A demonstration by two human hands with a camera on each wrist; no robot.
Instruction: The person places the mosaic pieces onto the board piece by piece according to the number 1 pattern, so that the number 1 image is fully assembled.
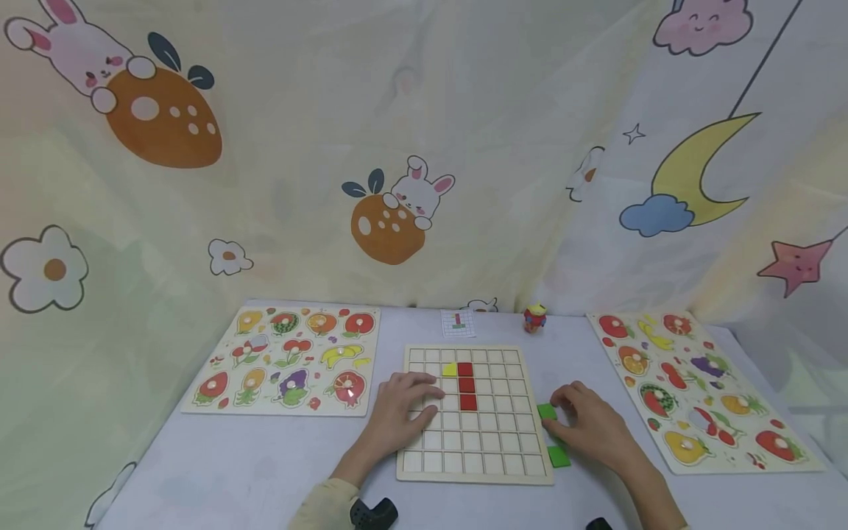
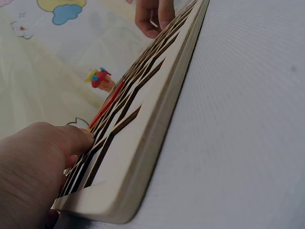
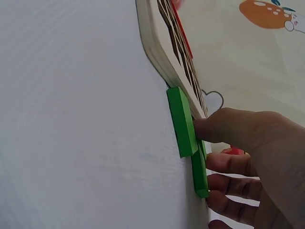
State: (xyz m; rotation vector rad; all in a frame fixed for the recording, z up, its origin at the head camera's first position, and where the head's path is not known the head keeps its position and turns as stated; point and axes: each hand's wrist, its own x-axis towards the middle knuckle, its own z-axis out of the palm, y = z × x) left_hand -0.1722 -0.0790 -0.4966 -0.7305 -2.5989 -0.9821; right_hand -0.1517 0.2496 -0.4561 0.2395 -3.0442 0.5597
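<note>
A wooden grid board (image 1: 430, 475) lies flat, with a column of red square tiles (image 1: 467, 385) and one yellow tile (image 1: 450, 369) in its cells. My left hand (image 1: 405, 406) rests over the board's left side, its fingers spread and loosely bent above the cells. Beside the board's right edge, my right hand (image 1: 591, 423) has thumb and forefinger at opposite edges of a green square tile (image 1: 545, 411), partly covered by the fingers. Nearer lies a second green tile (image 1: 559, 456). The right wrist view shows the near green tile (image 3: 182, 121) beside the board's edge.
Fruit puzzle boards lie at the left (image 1: 228, 401) and right (image 1: 702, 464). Behind the grid board are a small printed pattern card (image 1: 458, 324) and a little toy figure (image 1: 534, 319). A patterned cloth (image 1: 291, 184) hangs behind the white-covered table (image 1: 218, 471).
</note>
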